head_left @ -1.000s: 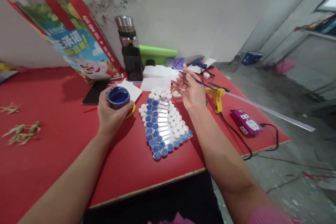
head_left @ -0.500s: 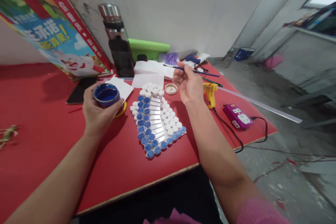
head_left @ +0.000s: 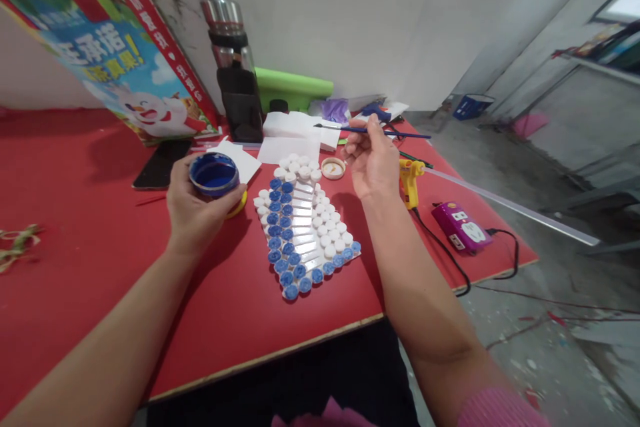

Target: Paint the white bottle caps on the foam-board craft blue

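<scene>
My left hand (head_left: 197, 210) is wrapped round a small open jar of blue paint (head_left: 215, 175), raised over the red table. Between the thumb and fingers of my right hand (head_left: 373, 157) is a thin blue paintbrush (head_left: 395, 133), held nearly level with its dark tip pointing left. Between my hands lies a craft piece of small round discs (head_left: 327, 227) around a strip of pale steps (head_left: 303, 220). Discs along its left side and front edge are blue; those at the back and right are white. A round lid (head_left: 333, 168) lies behind it, near my right hand.
A black flask (head_left: 235, 80), a phone (head_left: 161, 165) and a colourful bag (head_left: 135, 73) stand or lie at the left back. White papers (head_left: 290, 133) are behind the craft piece. Right of my forearm are a yellow glue gun (head_left: 411, 181) with a long clear stick and a purple power socket (head_left: 461, 227).
The whole view has shifted slightly, so things sit a little further right. Both hands keep their hold on the paint jar and the paintbrush, and the brush lies a bit more level.
</scene>
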`<move>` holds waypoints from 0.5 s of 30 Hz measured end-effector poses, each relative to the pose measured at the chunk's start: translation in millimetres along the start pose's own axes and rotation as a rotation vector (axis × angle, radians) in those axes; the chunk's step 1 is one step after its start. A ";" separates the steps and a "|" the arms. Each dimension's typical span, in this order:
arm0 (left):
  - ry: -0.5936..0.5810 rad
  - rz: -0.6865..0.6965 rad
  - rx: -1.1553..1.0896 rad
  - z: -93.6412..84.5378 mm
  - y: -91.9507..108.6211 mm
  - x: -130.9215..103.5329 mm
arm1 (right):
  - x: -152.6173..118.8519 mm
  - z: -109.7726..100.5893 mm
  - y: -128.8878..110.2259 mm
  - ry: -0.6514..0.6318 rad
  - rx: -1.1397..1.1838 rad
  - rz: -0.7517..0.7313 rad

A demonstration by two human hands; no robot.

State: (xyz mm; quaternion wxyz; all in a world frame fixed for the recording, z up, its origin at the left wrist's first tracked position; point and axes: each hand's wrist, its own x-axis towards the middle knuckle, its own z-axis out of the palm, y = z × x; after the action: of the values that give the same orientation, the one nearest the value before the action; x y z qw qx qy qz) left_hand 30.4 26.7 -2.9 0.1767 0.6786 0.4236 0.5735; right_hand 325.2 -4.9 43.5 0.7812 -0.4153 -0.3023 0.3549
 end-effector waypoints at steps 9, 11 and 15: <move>-0.063 -0.003 -0.032 1.3 2.4 -4.5 | -10.4 11.5 3.6 -0.034 0.057 0.023; -0.059 -0.014 -0.056 2.6 2.7 -5.8 | -15.8 16.7 1.8 -0.053 0.095 0.003; -0.055 0.032 -0.078 3.0 9.0 -8.3 | -30.7 27.9 -5.0 -0.099 0.061 -0.059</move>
State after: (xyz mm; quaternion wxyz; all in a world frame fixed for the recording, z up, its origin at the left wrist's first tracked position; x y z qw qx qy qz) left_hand 36.7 15.8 -2.4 0.2055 0.6934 0.3849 0.5734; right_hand 288.0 -19.5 55.5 0.7876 -0.3640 -0.3419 0.3609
